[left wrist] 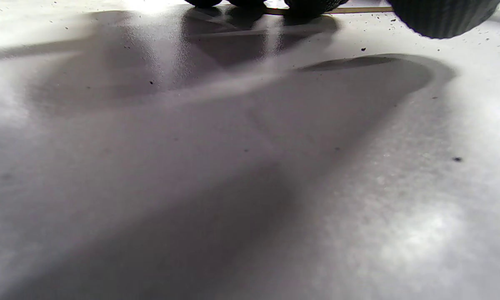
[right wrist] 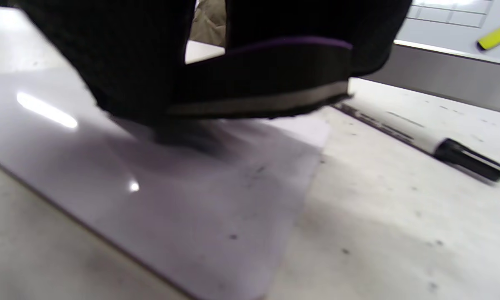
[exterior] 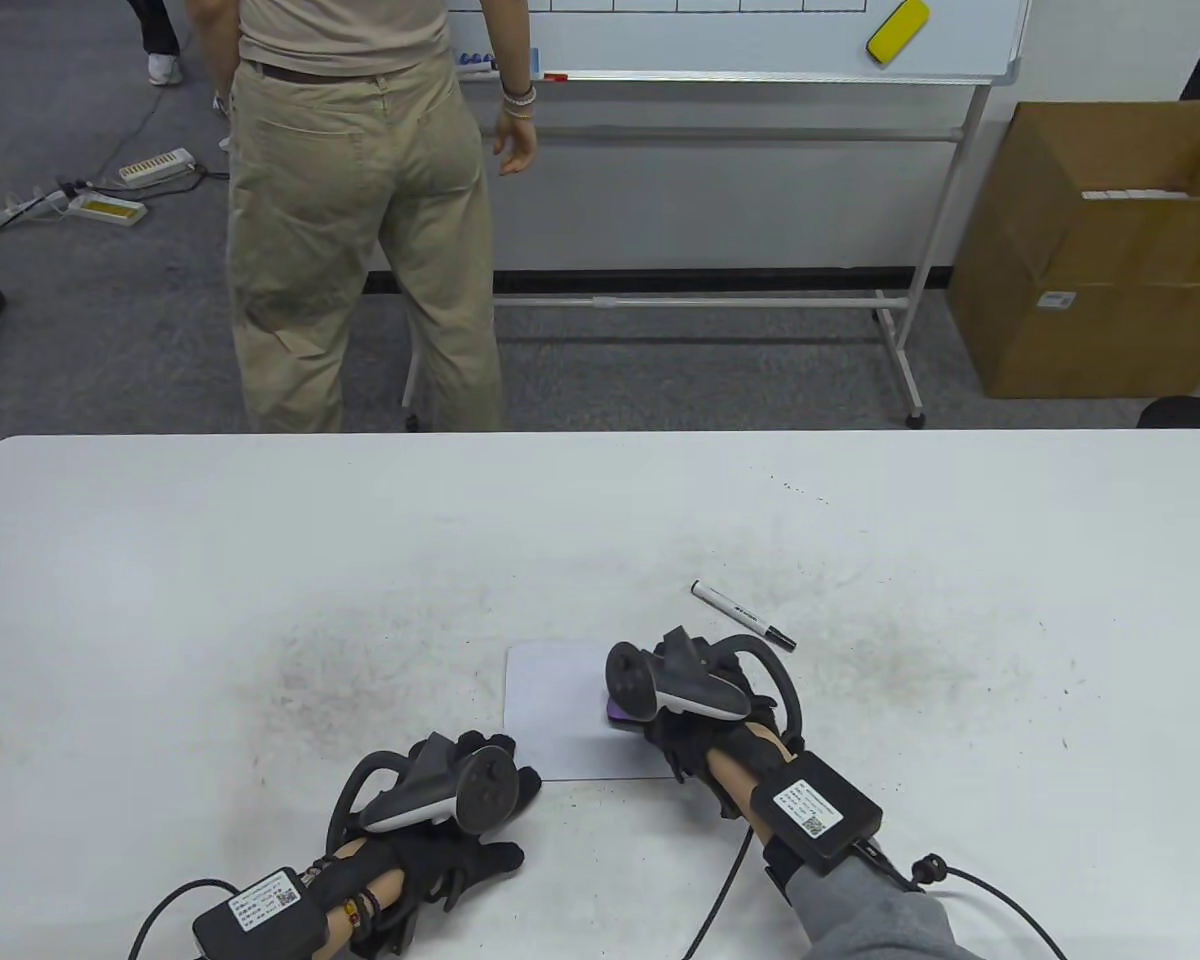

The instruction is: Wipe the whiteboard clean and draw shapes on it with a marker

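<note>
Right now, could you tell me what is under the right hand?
The right hand holds an eraser with a purple top, pressed on the small whiteboard. Any marks beneath the eraser are covered.

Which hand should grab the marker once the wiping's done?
Right, probably. The white marker with a black cap lies just beyond the right hand, which holds the purple-edged eraser on the small white board. The left hand rests at the board's opposite corner.

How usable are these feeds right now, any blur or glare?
Table view is sharp and evenly lit. Left wrist view is mostly soft shadow on the table, with glare at top. Right wrist view is motion-blurred around the eraser, with light glints on the small whiteboard; the marker is soft.
</note>
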The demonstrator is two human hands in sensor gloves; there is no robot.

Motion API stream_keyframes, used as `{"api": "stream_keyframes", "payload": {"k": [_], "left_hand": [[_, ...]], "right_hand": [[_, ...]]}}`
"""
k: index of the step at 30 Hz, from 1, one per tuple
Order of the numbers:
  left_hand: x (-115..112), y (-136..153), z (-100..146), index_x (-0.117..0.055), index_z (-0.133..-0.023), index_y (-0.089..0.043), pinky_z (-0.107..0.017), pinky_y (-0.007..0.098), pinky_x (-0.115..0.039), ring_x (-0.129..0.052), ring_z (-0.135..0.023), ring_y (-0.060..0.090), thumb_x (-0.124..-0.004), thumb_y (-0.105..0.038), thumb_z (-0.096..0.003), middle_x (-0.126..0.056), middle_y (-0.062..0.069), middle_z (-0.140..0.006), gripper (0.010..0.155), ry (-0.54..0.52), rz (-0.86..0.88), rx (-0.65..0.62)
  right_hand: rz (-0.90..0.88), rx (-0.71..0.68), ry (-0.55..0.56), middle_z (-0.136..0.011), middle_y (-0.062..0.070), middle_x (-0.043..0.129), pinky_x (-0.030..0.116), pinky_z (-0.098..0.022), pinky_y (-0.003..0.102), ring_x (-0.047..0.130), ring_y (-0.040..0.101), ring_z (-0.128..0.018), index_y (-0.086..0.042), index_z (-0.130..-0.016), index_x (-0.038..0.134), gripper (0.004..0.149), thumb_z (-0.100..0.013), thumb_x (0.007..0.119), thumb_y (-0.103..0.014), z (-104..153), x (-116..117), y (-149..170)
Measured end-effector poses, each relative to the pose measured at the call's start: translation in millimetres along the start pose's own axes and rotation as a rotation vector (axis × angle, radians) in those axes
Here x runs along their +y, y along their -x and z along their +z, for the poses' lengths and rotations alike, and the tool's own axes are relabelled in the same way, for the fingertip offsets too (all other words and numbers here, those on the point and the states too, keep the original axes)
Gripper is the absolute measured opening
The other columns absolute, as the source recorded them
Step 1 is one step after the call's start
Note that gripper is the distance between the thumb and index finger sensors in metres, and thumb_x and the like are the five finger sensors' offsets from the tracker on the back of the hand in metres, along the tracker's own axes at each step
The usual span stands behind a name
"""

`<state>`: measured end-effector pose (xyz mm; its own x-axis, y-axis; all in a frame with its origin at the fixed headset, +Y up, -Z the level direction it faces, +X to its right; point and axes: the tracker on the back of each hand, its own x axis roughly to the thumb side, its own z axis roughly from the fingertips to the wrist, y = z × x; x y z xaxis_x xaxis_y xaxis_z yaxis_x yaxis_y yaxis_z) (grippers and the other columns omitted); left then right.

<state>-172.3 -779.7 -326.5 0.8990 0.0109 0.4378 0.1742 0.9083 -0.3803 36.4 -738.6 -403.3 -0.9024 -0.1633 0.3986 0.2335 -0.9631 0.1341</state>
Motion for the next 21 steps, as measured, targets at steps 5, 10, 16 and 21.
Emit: {"api": "stream_keyframes", "payload": {"k": [5,10,16,21], "left_hand": [[0.7,-0.5,0.0,-0.039,-0.103,-0.043,-0.079,0.066,-0.031,-0.028,-0.115,0.027,-0.062,-0.064,-0.0346,-0.025,-0.003,-0.12,0.075,0.001,0.001,0.002],[0.3,-2.0,0.1,-0.039,-0.103,-0.043,-0.079,0.066,-0.032,-0.029,-0.115,0.027,-0.062,-0.064,-0.0344,-0.025,-0.002,-0.12,0.075,-0.001,-0.019,0.003],[0.4,-2.1,0.0,-0.039,-0.103,-0.043,-0.079,0.066,-0.032,-0.029,-0.115,0.027,-0.062,-0.064,-0.0345,-0.025,-0.002,-0.12,0.075,-0.003,-0.015,0.004],[2.0,5.7,2.1,-0.043,-0.103,-0.042,-0.079,0.066,-0.036,-0.034,-0.115,0.027,-0.063,-0.063,-0.0349,-0.029,-0.003,-0.12,0.074,-0.037,0.058,-0.01]], "right_hand": [[-0.002,0.031,0.012,-0.102,0.009,0.071,0.069,-0.066,0.055,0.082,0.033,-0.09,-0.046,-0.09,0.065,0.063,-0.033,0.091,-0.04,4.8,3.1,11.8],[0.011,0.102,0.002,-0.102,0.009,0.071,0.069,-0.066,0.055,0.082,0.033,-0.09,-0.046,-0.089,0.066,0.063,-0.033,0.093,-0.04,24.4,12.1,43.5],[-0.045,0.178,-0.018,-0.102,0.009,0.072,0.07,-0.066,0.055,0.083,0.033,-0.089,-0.046,-0.09,0.067,0.064,-0.032,0.094,-0.04,42.3,20.9,73.3],[-0.201,0.25,0.068,-0.101,0.009,0.073,0.071,-0.065,0.053,0.083,0.033,-0.089,-0.038,-0.095,0.066,0.069,-0.032,0.093,-0.042,64.6,17.4,103.9]]}}
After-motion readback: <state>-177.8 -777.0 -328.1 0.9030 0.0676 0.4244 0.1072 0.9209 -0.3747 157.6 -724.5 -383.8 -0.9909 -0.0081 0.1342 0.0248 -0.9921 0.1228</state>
